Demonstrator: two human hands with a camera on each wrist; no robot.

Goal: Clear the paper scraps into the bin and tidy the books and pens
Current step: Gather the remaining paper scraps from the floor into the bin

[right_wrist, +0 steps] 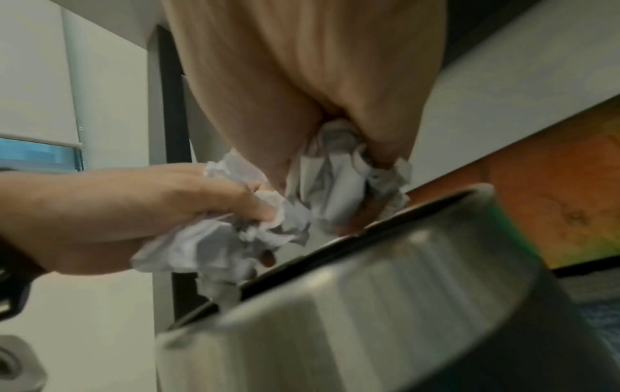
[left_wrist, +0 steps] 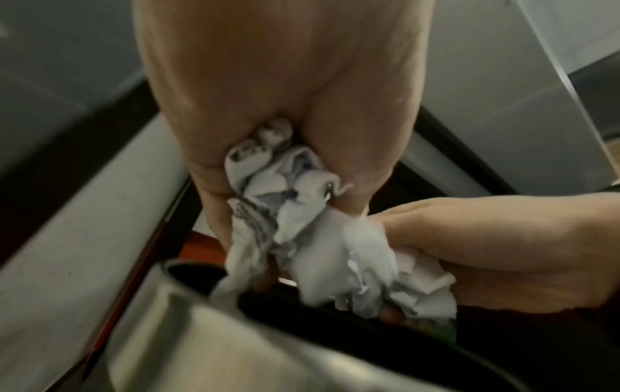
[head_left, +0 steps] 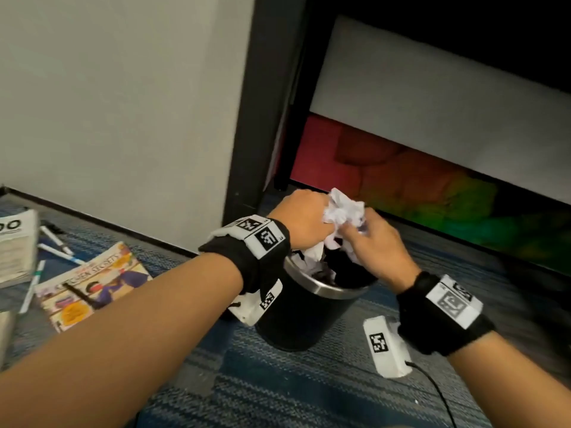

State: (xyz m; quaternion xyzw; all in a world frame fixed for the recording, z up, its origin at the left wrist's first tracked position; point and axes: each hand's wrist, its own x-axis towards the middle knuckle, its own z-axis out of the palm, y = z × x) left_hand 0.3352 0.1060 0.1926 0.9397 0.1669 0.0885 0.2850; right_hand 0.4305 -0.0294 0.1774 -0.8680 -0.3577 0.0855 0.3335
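Head cam looking down from above at bin (head_left: 309, 310) and floor; both wrist cams sitting close under palms, facing fingertips, sharing bin rim and paper (left_wrist: 335, 238).

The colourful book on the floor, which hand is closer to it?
Left. The left hand is over the bin, on the side toward the colourful book; the right hand is on the bin's far side.
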